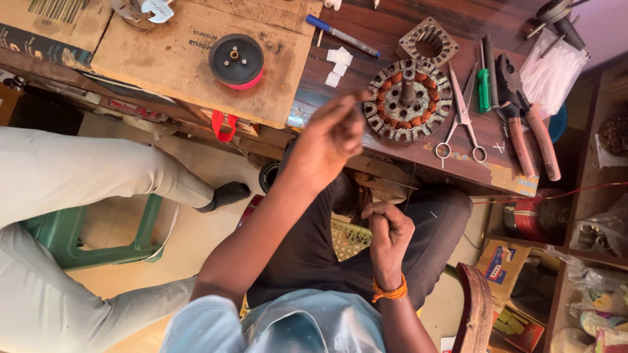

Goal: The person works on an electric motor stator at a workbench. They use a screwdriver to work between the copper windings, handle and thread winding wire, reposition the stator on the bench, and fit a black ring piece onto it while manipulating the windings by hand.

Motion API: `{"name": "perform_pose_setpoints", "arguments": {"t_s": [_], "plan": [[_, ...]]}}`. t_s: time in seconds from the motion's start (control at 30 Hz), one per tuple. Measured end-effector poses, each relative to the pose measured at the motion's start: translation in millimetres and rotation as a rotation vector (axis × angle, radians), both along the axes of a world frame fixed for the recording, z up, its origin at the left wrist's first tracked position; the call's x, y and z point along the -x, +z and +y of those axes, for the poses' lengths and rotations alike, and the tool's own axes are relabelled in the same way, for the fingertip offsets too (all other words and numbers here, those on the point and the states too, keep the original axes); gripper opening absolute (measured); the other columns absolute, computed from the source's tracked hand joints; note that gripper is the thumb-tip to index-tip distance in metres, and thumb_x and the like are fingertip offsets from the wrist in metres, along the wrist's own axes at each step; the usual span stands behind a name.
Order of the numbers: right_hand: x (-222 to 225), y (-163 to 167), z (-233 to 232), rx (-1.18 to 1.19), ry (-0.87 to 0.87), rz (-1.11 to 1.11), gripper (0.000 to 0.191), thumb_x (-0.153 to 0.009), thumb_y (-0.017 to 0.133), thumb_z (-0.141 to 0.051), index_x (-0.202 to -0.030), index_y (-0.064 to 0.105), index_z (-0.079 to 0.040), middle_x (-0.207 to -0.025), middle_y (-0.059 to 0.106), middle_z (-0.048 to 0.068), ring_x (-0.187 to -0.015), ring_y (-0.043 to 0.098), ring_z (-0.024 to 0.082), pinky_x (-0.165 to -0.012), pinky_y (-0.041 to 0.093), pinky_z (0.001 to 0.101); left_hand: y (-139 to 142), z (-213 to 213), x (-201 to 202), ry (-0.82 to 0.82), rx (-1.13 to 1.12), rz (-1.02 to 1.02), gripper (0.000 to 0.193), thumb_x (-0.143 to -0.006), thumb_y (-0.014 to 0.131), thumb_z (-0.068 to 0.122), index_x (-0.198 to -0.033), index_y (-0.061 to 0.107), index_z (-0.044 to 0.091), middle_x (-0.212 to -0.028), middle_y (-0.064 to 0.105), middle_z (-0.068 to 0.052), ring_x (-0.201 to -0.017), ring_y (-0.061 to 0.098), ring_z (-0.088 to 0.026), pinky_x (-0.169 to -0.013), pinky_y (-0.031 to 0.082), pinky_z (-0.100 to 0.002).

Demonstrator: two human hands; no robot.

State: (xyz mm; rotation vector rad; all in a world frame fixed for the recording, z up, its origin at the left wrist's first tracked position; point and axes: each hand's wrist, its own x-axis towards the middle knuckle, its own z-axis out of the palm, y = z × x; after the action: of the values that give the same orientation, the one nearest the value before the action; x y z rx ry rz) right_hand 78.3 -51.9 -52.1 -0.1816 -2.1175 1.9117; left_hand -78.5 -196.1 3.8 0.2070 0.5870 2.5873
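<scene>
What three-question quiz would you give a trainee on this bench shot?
1. True or false: the scissors lie on the cardboard sheet.
2. Which of the person's wrists carries the orange wristband? A) left B) right C) neither
3. What round thing stands on the cardboard sheet?

Key
1. False: they lie on the bare wooden table, beside the copper-wound stator.
2. B: it sits just below the right hand, whose fingers are curled shut over the lap.
3. A black reel with a pink-red lower rim.
</scene>
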Motion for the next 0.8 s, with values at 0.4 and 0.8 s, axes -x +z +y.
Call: {"name": "perform_pose_setpoints", "arguments": {"t_s": [0.4, 0.8], "plan": [[-42, 42, -24, 0.117, 0.411, 0.012, 0.023, -0.083, 0.048, 0.009, -0.083, 0.070, 0.001, -0.080, 0.075, 0.007, -0.070, 0.069, 0.011, -0.066, 0.052, 0.0232, -40, -16, -87, 0.393, 0.901, 0.729, 0.035, -0.106, 0.058, 0.029, -0.135, 0.064, 0.011, -0.127, 0.065, -0.006, -0.118, 0.060, -0.022, -0.099, 0.049, -0.037], [-81, 62, 9, 0.256, 0.108, 0.119, 0.023, -0.080, 0.048, 0.008, -0.080, 0.071, 0.001, -0.079, 0.072, 0.015, -0.067, 0.065, 0.021, -0.061, 0.050, 0.0284, -49, -6, -96, 0.477, 1.270, 1.346, 0.033, -0.091, 0.078, 0.009, -0.122, 0.075, 0.019, -0.119, 0.067, 0.008, -0.108, 0.067, -0.020, -0.089, 0.055, -0.035]]}}
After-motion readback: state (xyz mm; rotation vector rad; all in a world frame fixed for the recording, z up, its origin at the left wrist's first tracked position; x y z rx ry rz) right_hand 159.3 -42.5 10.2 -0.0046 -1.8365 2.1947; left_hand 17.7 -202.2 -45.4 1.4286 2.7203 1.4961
